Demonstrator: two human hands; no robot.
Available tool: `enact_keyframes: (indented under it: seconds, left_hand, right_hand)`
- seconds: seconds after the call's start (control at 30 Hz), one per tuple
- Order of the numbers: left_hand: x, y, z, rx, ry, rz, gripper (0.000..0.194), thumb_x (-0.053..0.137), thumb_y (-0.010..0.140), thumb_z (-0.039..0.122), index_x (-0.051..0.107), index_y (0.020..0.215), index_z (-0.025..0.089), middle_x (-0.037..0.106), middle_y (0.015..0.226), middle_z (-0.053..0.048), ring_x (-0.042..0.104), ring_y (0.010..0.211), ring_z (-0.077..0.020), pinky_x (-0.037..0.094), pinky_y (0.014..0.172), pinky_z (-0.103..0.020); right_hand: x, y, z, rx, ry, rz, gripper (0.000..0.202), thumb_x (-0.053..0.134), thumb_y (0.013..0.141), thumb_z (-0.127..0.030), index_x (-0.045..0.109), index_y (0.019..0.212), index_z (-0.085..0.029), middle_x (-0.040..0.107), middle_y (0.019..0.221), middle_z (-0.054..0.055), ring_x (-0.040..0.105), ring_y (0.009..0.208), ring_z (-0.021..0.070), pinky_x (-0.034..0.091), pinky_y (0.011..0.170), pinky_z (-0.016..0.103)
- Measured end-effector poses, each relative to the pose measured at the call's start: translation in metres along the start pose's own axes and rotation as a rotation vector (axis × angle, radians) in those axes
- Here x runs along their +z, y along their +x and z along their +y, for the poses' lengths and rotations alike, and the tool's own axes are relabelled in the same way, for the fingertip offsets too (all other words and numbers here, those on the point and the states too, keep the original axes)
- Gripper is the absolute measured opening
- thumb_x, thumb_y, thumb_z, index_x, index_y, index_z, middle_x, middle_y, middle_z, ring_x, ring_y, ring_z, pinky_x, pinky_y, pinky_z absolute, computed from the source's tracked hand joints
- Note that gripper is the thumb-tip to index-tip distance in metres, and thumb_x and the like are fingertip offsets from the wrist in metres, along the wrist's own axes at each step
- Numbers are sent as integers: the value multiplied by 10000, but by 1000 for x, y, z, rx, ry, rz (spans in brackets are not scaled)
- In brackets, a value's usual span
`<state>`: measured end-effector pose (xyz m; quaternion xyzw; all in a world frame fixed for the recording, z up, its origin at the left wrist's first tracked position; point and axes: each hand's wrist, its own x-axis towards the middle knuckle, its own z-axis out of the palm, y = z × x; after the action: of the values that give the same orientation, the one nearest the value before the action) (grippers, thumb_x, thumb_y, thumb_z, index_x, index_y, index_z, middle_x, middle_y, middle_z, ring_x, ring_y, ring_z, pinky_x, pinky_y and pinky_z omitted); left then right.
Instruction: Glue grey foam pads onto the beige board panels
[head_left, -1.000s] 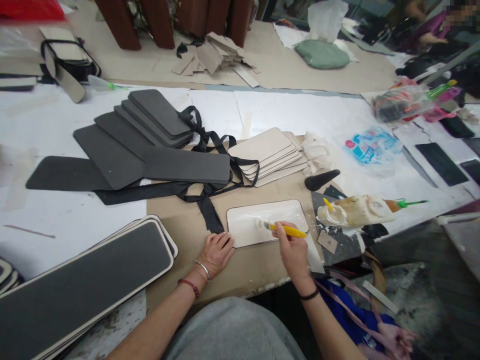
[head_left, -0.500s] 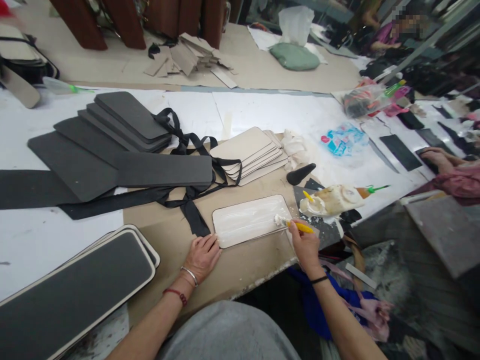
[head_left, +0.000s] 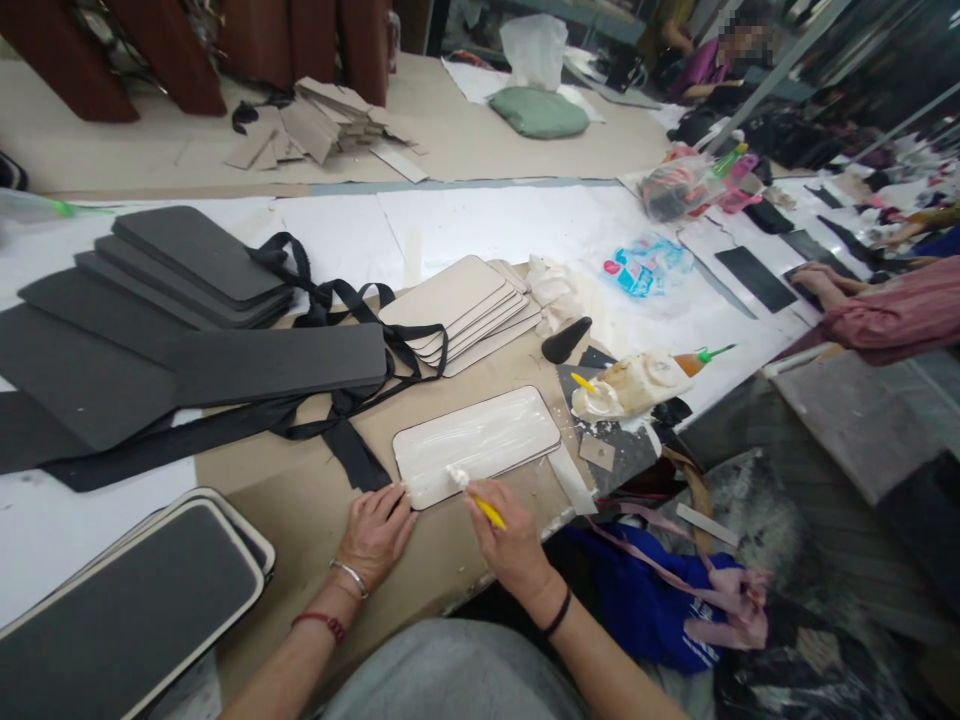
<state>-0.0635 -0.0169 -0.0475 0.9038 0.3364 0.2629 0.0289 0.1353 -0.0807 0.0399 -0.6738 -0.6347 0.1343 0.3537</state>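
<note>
A pale rounded panel (head_left: pixel 495 430) lies in front of me, streaked with wet white paste, with another edge showing under it. My left hand (head_left: pixel 377 528) rests at its lower left corner, fingers flat and slightly apart. Pinched in my right hand (head_left: pixel 510 540) is a yellow-handled brush (head_left: pixel 489 511), its white-coated tip touching the panel near the lower edge. Right of the panel, a paste-smeared container (head_left: pixel 637 388) lies with a second yellow tool (head_left: pixel 583 383) in its mouth. Behind the panel is a fanned stack of pale panels (head_left: pixel 457 305).
Dark grey panels (head_left: pixel 277 362) and black straps (head_left: pixel 352 455) spread at left. Large grey boards with pale borders (head_left: pixel 135 610) lie front left. A black cone-shaped object (head_left: pixel 566 340) is behind the container. Another person's hands (head_left: pixel 821 285) are at the far right.
My right hand has moved the brush leftward across the panel, from its right end to the lower middle. My left hand stays at the corner. The view has shifted to the right.
</note>
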Motion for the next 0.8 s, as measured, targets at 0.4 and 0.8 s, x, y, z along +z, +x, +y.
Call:
enact_keyframes:
  seconds: [0.4,0.8]
  left_hand:
    - [-3,2,3,-65,-23,-90,149,526,809,231,609,923,184,645,966,-81,537,921,-203,395,787,-363]
    - [-3,1,4,-79,-26,-81,158,525,801,211,600,937,180,637,975,-93,529,940,-212,403,801,-380]
  right_hand:
    - [18,-1,-8,114,167,-48,177,439,881,-215,585,971,-172,642,898,72,597,868,156,499,796,295]
    - [-12,37,26,323,197,101,201,485,840,-332,613,873,-181,638,860,75,598,803,182,482,760,318]
